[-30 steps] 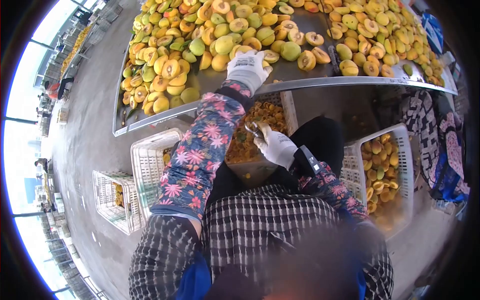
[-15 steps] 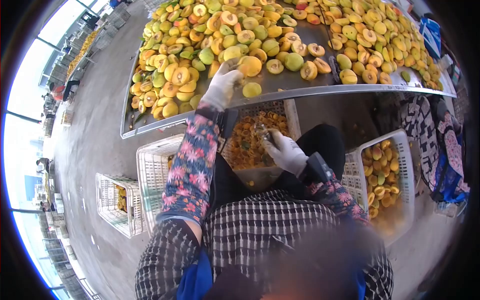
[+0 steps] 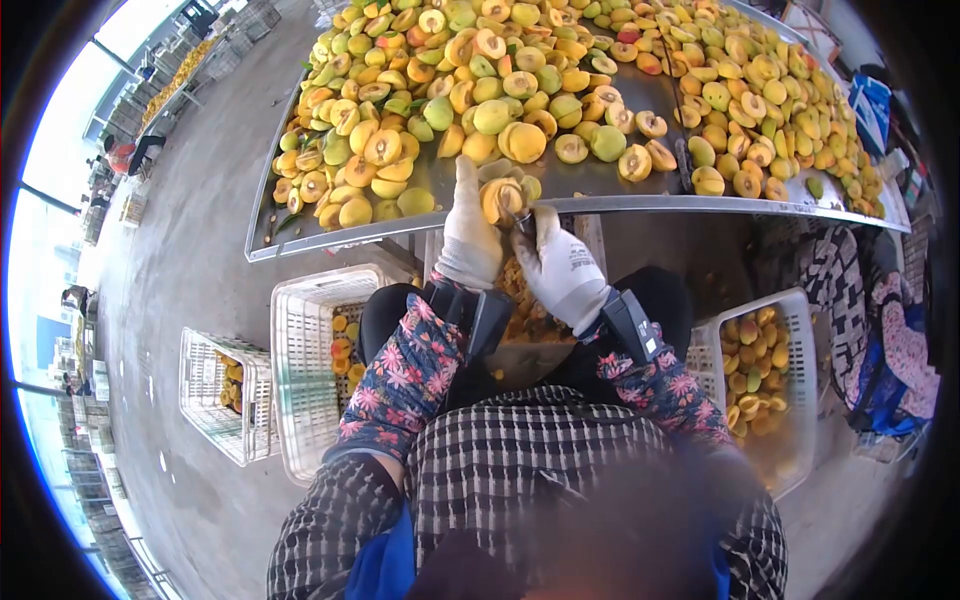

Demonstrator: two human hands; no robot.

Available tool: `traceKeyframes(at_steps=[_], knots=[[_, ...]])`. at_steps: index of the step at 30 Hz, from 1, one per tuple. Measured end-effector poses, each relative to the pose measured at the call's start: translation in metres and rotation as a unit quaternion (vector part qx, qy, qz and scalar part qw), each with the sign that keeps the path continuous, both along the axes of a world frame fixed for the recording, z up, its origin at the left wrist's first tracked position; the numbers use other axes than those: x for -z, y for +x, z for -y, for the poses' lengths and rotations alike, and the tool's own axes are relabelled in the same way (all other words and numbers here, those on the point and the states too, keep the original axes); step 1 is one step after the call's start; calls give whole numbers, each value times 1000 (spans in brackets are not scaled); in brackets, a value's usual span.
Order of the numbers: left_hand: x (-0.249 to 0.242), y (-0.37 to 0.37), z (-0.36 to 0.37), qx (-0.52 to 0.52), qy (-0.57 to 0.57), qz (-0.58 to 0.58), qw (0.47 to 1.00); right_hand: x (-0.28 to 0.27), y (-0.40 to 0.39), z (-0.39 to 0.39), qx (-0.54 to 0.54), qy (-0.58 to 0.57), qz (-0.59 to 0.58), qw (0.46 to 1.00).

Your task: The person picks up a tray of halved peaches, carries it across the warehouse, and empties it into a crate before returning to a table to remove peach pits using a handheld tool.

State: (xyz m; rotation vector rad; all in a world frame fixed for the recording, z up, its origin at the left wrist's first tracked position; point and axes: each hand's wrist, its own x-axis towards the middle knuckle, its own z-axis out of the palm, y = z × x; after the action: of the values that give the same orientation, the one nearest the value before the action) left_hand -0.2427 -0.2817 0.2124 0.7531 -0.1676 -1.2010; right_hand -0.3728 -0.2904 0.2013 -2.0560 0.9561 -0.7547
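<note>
My left hand [image 3: 472, 230], in a white glove, is closed round a yellow peach half [image 3: 503, 201] at the near edge of the metal table [image 3: 600, 204]. Its cut face is turned toward me. Against the right side of this half, my right hand [image 3: 565, 268], also gloved, grips a small metal tool [image 3: 524, 220] whose tip meets the fruit. Most of the tool is hidden by the fingers. Many halved yellow and green peaches [image 3: 382, 147] are heaped on the table beyond my hands. Below them, a crate of orange peach pieces [image 3: 525, 310] is partly covered by my hands.
White plastic crates with fruit stand at my left [image 3: 305, 385] and right [image 3: 800, 400]. Another crate [image 3: 225, 395] is farther left. Patterned cloth [image 3: 845, 290] hangs at the right. A person [image 3: 125, 155] is far off at the upper left.
My left hand has come back from the fruit heap to the table edge with a peach half. My right hand has moved up to meet it with the tool.
</note>
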Motion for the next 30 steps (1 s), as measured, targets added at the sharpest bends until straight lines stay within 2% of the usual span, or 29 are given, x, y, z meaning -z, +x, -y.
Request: traceKeyframes(at_steps=[3,6,10,12,13,14,15,16,18,20,22,23,27,30], knots=[[-4,-6,0,-21,13,-50,998,6,3,-3,3,43,-9,999],[-3,-2,-1,-30,49,-43,997,17,-3,0,-57,-14,18,998],[-1,6,-19,85,10,24,996,6,-19,2,-111,6,-128,985],[11,6,-16,25,59,78,995,22,-22,2,-129,-20,-119,984],[24,11,-15,54,34,82,995,10,-21,-3,-117,19,-155,981],[23,11,-16,79,21,77,994,12,-21,-6,-109,50,-119,986],[22,10,-20,81,7,85,993,2,-18,-17,-64,28,-55,996],[10,-6,-24,1,-12,185,983,18,-15,-14,-72,45,-11,996],[4,-10,-22,-46,8,162,986,6,-18,-11,-135,14,40,990],[11,-9,-22,-55,2,211,976,-8,-21,-11,-125,165,25,978],[-4,-18,-25,-54,18,176,983,15,-16,-5,-173,45,20,984],[-7,-16,-27,-15,15,202,979,31,-19,-2,-171,51,-6,984],[-5,-8,-26,71,36,288,954,1,-33,-2,-168,98,-47,980],[0,-23,-21,-32,19,215,976,11,-21,-18,-120,191,84,971]])
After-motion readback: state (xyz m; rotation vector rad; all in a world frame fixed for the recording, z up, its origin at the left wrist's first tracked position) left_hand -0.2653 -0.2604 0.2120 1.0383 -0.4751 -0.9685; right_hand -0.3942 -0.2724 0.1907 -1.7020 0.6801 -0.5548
